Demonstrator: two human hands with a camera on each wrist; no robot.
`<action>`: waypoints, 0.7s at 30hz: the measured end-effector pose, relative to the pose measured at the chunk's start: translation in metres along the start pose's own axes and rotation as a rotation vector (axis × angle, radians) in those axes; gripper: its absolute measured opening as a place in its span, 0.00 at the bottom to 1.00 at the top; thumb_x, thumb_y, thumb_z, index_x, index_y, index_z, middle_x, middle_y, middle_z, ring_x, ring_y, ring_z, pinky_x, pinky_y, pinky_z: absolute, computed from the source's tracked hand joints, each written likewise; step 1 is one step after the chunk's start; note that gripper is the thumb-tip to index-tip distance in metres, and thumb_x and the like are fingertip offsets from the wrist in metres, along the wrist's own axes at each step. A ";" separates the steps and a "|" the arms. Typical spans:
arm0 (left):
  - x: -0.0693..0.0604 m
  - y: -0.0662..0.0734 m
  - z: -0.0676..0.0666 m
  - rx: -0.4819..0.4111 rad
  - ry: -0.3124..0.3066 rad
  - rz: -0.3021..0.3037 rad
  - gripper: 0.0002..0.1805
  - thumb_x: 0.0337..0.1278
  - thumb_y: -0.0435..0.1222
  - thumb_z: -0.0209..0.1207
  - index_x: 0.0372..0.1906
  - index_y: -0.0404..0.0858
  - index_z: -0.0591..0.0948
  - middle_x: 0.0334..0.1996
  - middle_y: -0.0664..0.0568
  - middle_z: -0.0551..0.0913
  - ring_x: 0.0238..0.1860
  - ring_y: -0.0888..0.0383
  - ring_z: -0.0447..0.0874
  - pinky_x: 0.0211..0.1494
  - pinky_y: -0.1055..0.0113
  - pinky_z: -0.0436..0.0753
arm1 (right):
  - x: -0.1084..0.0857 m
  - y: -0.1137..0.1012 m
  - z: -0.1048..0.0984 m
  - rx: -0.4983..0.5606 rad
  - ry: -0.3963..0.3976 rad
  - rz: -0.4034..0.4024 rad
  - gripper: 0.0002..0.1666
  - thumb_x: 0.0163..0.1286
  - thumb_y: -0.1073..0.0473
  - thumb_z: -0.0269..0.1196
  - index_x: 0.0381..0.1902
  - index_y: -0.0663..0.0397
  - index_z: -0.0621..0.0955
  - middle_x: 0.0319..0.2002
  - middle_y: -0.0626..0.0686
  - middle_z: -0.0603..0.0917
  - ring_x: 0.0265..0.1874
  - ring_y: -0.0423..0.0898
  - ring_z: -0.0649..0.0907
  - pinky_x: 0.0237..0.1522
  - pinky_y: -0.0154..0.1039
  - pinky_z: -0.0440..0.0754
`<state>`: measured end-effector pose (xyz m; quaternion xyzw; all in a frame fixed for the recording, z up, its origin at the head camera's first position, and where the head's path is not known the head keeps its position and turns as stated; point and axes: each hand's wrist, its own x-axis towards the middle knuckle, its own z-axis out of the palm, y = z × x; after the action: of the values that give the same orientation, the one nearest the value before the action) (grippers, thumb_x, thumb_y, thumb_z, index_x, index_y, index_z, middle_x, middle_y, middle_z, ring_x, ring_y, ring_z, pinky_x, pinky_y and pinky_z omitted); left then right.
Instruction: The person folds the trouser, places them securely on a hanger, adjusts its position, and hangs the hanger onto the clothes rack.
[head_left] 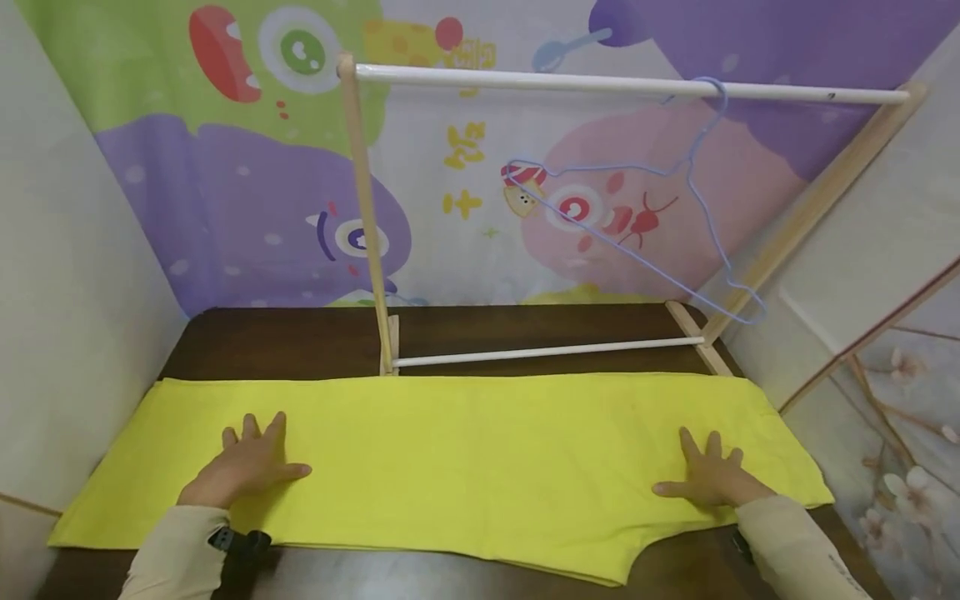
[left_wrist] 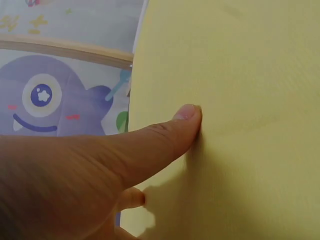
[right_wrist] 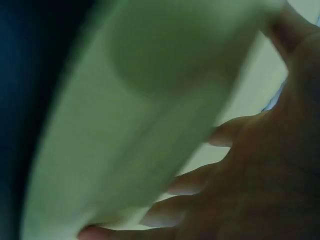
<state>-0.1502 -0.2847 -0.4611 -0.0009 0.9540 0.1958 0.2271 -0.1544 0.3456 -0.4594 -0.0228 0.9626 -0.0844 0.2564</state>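
The yellow pants (head_left: 465, 467) lie flat across the table (head_left: 330, 575), in front of the rack (head_left: 525, 80). Their left end comes close to the table's left side; it is hard to tell if it hangs over. A tug there could drag that end off. The left hand (head_left: 243, 462) is on the pants, its fingers spread apart, and its thumb touches the cloth. It holds nothing. If it pushes harder than the other hand, the cloth could slide crooked or bunch up.

The rack's left foot is right by the back edge of the pants. A big shove away from the person could bump that foot and make the rack wobble. Further right, a pointy bit of the pants sticks out toward the person, so a sleeve could catch it and fold it.

The blue hanger (head_left: 637, 257) hangs from the bar, tipped to one side. If the rack gets a knock, the hanger might swing or slide. The right hand (head_left: 708, 479) rests on the pants, fingers apart, gripping nothing. Small wrinkles lie near it, and pressing sideways could make them bigger.
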 end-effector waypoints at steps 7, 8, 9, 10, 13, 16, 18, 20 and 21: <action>0.003 -0.004 -0.004 0.015 0.004 -0.007 0.65 0.50 0.64 0.63 0.72 0.21 0.45 0.64 0.10 0.37 0.60 0.09 0.36 0.54 0.22 0.62 | 0.010 0.011 0.010 0.051 -0.009 0.002 0.76 0.55 0.21 0.58 0.74 0.68 0.36 0.65 0.89 0.32 0.55 0.96 0.39 0.51 0.86 0.50; 0.004 -0.004 -0.005 0.026 0.007 -0.012 0.65 0.50 0.64 0.63 0.72 0.21 0.45 0.63 0.09 0.37 0.59 0.08 0.37 0.55 0.21 0.60 | 0.011 0.011 0.010 0.056 -0.009 0.004 0.76 0.55 0.21 0.58 0.75 0.67 0.36 0.65 0.89 0.31 0.56 0.96 0.38 0.51 0.86 0.50; 0.004 -0.005 -0.005 0.038 0.011 -0.017 0.65 0.50 0.64 0.63 0.72 0.20 0.46 0.63 0.09 0.38 0.59 0.07 0.37 0.56 0.21 0.58 | 0.011 0.012 0.009 0.057 -0.009 0.006 0.76 0.55 0.21 0.58 0.75 0.67 0.35 0.65 0.88 0.31 0.56 0.95 0.38 0.52 0.86 0.50; 0.005 -0.005 -0.006 0.050 0.018 -0.019 0.65 0.49 0.65 0.62 0.72 0.20 0.46 0.62 0.08 0.39 0.58 0.06 0.38 0.57 0.20 0.56 | 0.012 0.012 0.009 0.061 -0.010 0.009 0.76 0.55 0.21 0.58 0.75 0.66 0.35 0.66 0.88 0.31 0.57 0.95 0.37 0.51 0.86 0.51; 0.007 -0.006 -0.008 0.065 0.021 -0.035 0.65 0.50 0.66 0.61 0.71 0.19 0.46 0.61 0.07 0.39 0.57 0.04 0.37 0.60 0.19 0.49 | 0.012 0.014 0.007 0.072 -0.010 0.011 0.76 0.55 0.21 0.58 0.75 0.67 0.35 0.66 0.87 0.31 0.58 0.94 0.36 0.52 0.85 0.51; 0.007 -0.008 -0.006 0.061 0.007 -0.049 0.67 0.49 0.68 0.59 0.70 0.18 0.44 0.61 0.06 0.38 0.57 0.04 0.35 0.60 0.19 0.46 | 0.013 0.019 0.006 0.071 -0.008 0.020 0.75 0.56 0.21 0.57 0.75 0.65 0.34 0.68 0.85 0.31 0.60 0.92 0.36 0.50 0.86 0.50; 0.007 -0.009 -0.003 0.053 -0.011 -0.074 0.69 0.48 0.71 0.56 0.71 0.18 0.42 0.60 0.05 0.36 0.56 0.03 0.34 0.59 0.18 0.46 | 0.014 0.024 0.005 0.067 0.000 0.033 0.73 0.57 0.20 0.55 0.75 0.63 0.34 0.69 0.83 0.31 0.62 0.90 0.36 0.48 0.88 0.49; 0.006 -0.010 -0.001 0.059 -0.018 -0.100 0.71 0.48 0.74 0.52 0.71 0.18 0.40 0.60 0.04 0.34 0.55 0.02 0.34 0.58 0.18 0.48 | 0.015 0.030 0.001 0.057 0.010 0.047 0.72 0.58 0.19 0.53 0.76 0.62 0.34 0.70 0.81 0.31 0.63 0.89 0.36 0.47 0.89 0.48; 0.006 -0.011 -0.001 0.059 -0.023 -0.117 0.71 0.49 0.75 0.50 0.71 0.18 0.38 0.59 0.04 0.33 0.54 0.02 0.34 0.57 0.17 0.50 | 0.015 0.032 -0.001 0.055 0.015 0.044 0.72 0.59 0.20 0.53 0.76 0.63 0.35 0.70 0.82 0.31 0.63 0.89 0.36 0.46 0.89 0.48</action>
<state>-0.1546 -0.2943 -0.4672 -0.0478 0.9550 0.1540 0.2491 -0.1683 0.3756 -0.4713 0.0060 0.9621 -0.1052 0.2515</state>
